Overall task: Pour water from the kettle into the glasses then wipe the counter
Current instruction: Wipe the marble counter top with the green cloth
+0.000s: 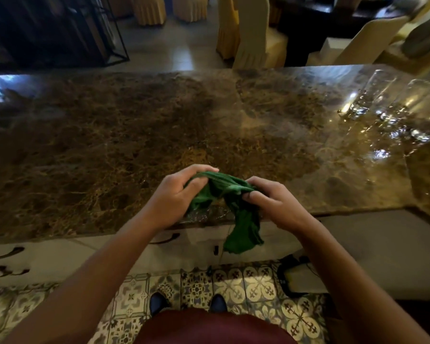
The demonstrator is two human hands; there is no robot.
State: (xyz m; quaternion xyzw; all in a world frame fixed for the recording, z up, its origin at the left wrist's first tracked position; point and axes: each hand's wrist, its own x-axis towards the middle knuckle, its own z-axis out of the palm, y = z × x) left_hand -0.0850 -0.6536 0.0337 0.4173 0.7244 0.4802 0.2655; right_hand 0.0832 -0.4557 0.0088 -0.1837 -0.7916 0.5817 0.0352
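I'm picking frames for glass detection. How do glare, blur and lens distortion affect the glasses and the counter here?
Head view: strong glare washes the right end of the counter, where the glasses are smeared and hard to count; the counter's left side is dim; the wide lens bows the counter edges; the green cloth gripped by the left hand and right hand is fairly sharp.

Cloth [224, 194] over counter [109, 145] near edge, glasses [382, 100] far right on counter, chairs [253, 33] behind.

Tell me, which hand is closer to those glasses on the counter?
The right hand. It holds the green cloth on the glasses' side; the left hand holds the cloth farther away.
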